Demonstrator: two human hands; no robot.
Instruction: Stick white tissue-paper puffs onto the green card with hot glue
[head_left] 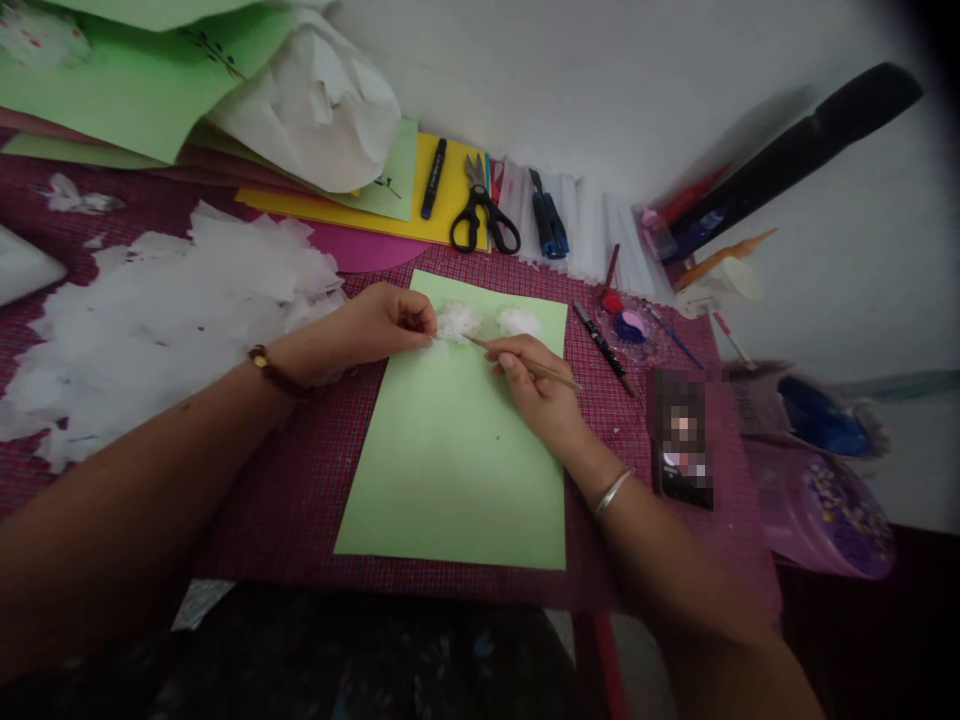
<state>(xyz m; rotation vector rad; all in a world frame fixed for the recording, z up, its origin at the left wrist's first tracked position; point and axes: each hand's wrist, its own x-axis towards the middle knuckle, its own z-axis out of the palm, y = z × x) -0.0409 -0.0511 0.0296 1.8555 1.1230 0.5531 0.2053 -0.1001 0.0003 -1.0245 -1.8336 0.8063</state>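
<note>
A pale green sheet of paper (457, 460) lies on the table before me, with two fluffy white tissue-paper puffs near its top. My left hand (382, 325) is closed in a pinch at the edge of the left puff (459, 321), on what looks like a bit of its white tissue paper. In my right hand (536, 385) a thin wooden stick (555, 376) is gripped like a pen, its tip touching or very near the same puff. The right puff (519, 321) sits just above my right hand.
Torn white tissue pieces (165, 310) heap at left. Behind are scissors (484, 215), a marker (433, 178), a blue-black cutter (549, 218) and folded green papers (142, 90). At right lie a black pen (604, 348), a paint dish (634, 328) and a phone (682, 490).
</note>
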